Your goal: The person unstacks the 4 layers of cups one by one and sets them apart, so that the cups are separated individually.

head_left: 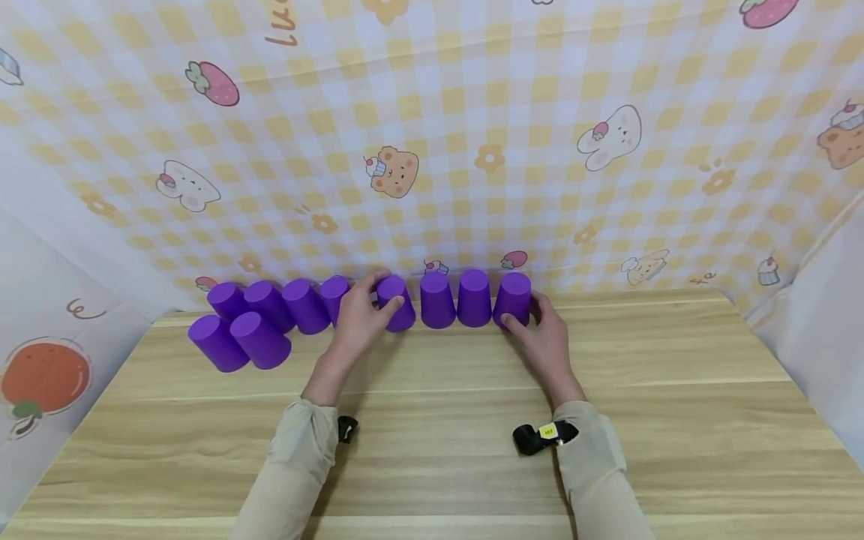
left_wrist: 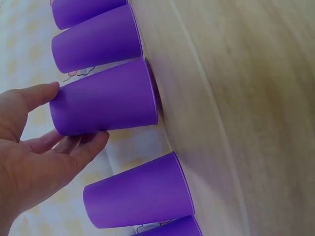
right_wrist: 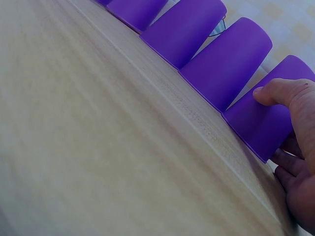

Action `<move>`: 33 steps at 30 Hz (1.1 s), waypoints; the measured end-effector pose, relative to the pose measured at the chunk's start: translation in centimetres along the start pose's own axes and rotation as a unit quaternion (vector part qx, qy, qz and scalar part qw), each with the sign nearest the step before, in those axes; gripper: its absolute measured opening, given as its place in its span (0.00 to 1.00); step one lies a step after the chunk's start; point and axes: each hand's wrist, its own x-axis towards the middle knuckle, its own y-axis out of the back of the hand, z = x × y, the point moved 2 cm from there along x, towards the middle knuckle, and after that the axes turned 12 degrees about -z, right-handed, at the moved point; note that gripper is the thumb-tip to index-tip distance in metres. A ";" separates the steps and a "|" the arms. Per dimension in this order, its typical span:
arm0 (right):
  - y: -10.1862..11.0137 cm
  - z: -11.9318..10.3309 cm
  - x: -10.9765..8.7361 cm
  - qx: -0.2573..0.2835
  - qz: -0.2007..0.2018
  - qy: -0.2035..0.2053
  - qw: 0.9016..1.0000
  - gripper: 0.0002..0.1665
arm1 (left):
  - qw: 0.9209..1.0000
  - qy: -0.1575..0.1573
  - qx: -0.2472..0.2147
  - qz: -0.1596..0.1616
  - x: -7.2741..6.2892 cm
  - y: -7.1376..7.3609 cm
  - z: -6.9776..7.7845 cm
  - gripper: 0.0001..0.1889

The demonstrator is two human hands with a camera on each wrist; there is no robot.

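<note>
Upside-down purple cups stand in a line along the back of the table. My left hand [head_left: 360, 321] grips one purple cup [head_left: 400, 309] near the middle of that line, with thumb and fingers on opposite sides of it in the left wrist view. At the line's right end, my right hand [head_left: 545, 339] holds another purple cup [right_wrist: 268, 115], its thumb on the front and its fingers around the far side. Two cups, a left one [head_left: 438, 301] and a right one [head_left: 475, 300], stand between my hands. Part of a cup [head_left: 333, 294] hides behind my left hand.
Left of my left hand, several more upturned cups [head_left: 305, 307] continue the line. Two cups [head_left: 260, 341] stand in front of its left end. A checked cloth [head_left: 472, 202] with cartoon prints hangs directly behind the wooden table [head_left: 432, 465].
</note>
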 end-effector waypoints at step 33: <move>0.0 0.0 0.0 -0.002 -0.001 0.001 1.000 0.38 | 0.999 -0.034 0.040 0.014 -2.3 2.1 0.3 0.26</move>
